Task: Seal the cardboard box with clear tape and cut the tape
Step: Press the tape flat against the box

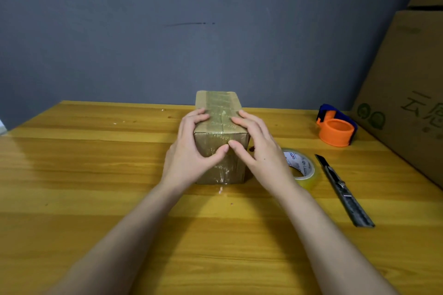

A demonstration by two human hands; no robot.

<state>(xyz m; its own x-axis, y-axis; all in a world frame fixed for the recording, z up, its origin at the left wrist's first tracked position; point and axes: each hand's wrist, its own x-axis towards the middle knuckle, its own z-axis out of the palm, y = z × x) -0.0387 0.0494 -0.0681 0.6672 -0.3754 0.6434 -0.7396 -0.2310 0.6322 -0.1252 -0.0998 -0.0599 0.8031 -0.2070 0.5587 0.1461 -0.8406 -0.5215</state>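
The near face of the cardboard box (221, 158) is largely covered by the two hands, and its lower left corner is hidden behind the left hand (191, 151). Part of the clear tape roll (303, 170) is concealed by the right hand (261, 151) and wrist, so only its right portion is seen, lying flat on the desk (96, 175). The large cartons (407, 93) at the right are cut off by the frame edge, and their printed marks can be read only in part. Writing under the glossy tape on the box cannot be made out.

The box is set near the middle of the desk, its long axis running away from the viewer toward the grey wall (167, 31), with a short end facing the camera. A band of tape is seen along the top and down the near end.

Both hands are clamped on the near end of the box, fingers laid over the top edge and thumbs pressed on the front face, the thumb tips almost touching.

An orange tape dispenser (335, 127) is placed far right, and a utility knife (342, 189) is laid just beside the roll, its blade end pointed away.
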